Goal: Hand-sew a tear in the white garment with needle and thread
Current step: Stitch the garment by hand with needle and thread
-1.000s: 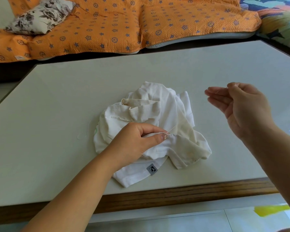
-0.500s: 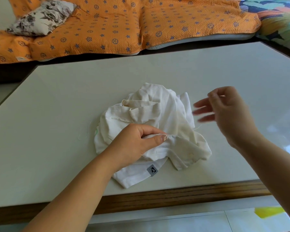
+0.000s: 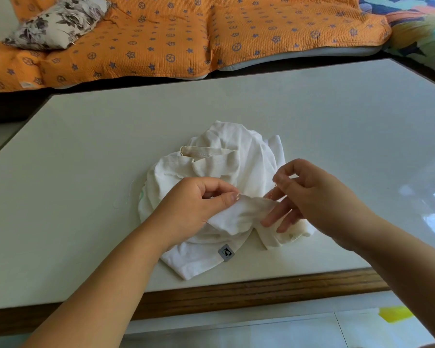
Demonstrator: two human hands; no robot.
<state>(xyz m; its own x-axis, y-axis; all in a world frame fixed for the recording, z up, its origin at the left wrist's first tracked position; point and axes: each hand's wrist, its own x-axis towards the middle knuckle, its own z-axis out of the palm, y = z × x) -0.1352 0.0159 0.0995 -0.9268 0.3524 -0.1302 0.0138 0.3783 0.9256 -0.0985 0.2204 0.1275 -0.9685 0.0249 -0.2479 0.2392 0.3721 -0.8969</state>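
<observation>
We see a crumpled white cotton garment [image 3: 249,156] heaped at the centre of the frame. One ridge of its cloth is lifted toward centre right, and a small grey square label [image 3: 226,252] sits on its lower hem. A fine pale thread [image 3: 271,190], barely visible, rises from that ridge.

the pale table [image 3: 86,172] before me, wood-edged in front, bears 1 crumpled white garment [image 3: 236,151] near its middle, a grey tag [image 3: 226,252] on the near hem; a loose thread [image 3: 128,197] lies just left.
</observation>
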